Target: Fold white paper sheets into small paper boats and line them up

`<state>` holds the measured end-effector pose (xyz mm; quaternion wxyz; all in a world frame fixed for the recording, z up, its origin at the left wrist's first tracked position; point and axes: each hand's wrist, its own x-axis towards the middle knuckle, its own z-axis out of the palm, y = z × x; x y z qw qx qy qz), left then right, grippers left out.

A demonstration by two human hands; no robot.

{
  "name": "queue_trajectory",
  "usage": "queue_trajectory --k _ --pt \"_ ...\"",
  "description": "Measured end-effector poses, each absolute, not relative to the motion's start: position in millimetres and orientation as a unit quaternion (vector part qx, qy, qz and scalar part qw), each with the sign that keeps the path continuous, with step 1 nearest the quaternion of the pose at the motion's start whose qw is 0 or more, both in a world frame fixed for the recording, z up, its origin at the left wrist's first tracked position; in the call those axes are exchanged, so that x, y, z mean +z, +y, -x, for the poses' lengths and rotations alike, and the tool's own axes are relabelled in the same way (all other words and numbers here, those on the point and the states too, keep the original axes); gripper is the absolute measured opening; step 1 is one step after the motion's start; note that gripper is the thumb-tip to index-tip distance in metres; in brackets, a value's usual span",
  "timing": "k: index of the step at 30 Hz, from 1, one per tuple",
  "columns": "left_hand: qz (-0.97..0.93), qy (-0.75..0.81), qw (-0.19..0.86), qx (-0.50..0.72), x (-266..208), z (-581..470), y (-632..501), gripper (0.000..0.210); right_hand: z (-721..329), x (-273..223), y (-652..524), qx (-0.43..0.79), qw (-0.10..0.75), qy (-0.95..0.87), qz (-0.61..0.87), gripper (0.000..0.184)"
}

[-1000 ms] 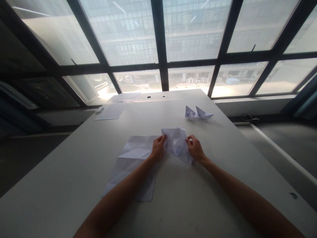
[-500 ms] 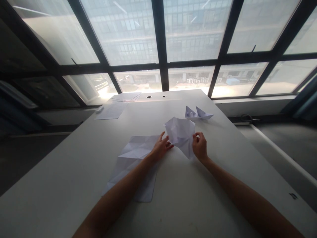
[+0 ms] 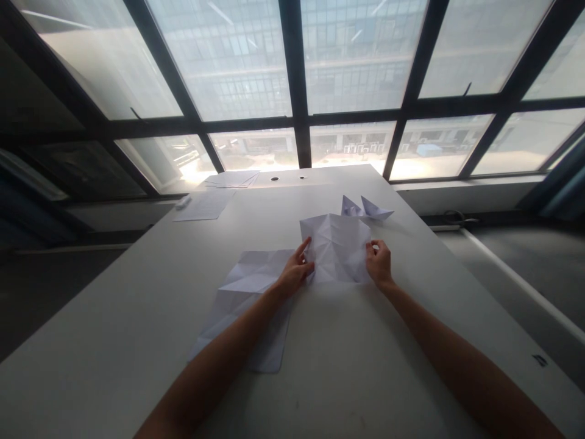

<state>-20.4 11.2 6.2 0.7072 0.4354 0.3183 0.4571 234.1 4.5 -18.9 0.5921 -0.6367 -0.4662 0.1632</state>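
Between my hands is a creased sheet of white paper point(image 3: 336, 247), spread nearly flat with fold lines meeting near its middle. My left hand point(image 3: 296, 271) grips its left edge between thumb and fingers. At the right edge, my right hand point(image 3: 378, 259) pinches the paper with curled fingers. Another creased white sheet point(image 3: 251, 280) lies on the table to the left, partly covered by my left forearm. Just beyond the held paper stands a folded paper shape point(image 3: 365, 209) with two upright points.
The white table point(image 3: 347, 366) reaches toward large windows point(image 3: 237, 55). Flat papers point(image 3: 205, 204) lie at its far left, beside a small white item point(image 3: 183, 202). Two dark-looking holes point(image 3: 275, 178) sit near the far edge. A pale pipe point(image 3: 521, 283) runs along the floor at right.
The paper between my hands has opened from a folded, pocket-like form into a wide, nearly flat sheet. My right hand has moved slightly right, and my left hand now grips the left edge.
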Motion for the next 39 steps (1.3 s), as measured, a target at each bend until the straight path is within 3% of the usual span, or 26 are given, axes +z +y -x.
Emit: queue_trajectory --k 6,12,17,19,26,33,37,39 --pt "-0.400 0.400 0.669 0.482 9 22 14 0.064 -228 -15 1 0.164 0.583 -0.517 0.605 0.026" --pt "-0.429 0.361 0.642 0.523 14 16 11 0.085 -229 -6 -2 0.157 0.606 -0.515 0.585 0.026" --pt "-0.324 0.433 0.643 0.543 13 17 20 0.037 -247 6 0 0.122 0.610 -0.498 0.604 0.026" --pt "-0.294 0.456 0.652 0.530 15 21 24 0.030 -259 9 -2 0.110 0.606 -0.489 0.618 0.027" --pt "-0.439 0.412 0.671 0.432 15 29 28 0.042 -301 9 -25 0.087 0.562 -0.495 0.656 0.029" --pt "-0.616 0.427 0.567 0.341 16 31 32 0.058 -311 17 -46 0.081 0.566 -0.492 0.656 0.032" --pt "-0.670 0.415 0.527 0.317 29 48 44 0.061 -300 44 -56 -0.001 0.592 -0.513 0.622 0.030" --pt "-0.729 0.407 0.453 0.312 39 69 47 0.062 -290 63 -62 -0.039 0.588 -0.540 0.601 0.027"
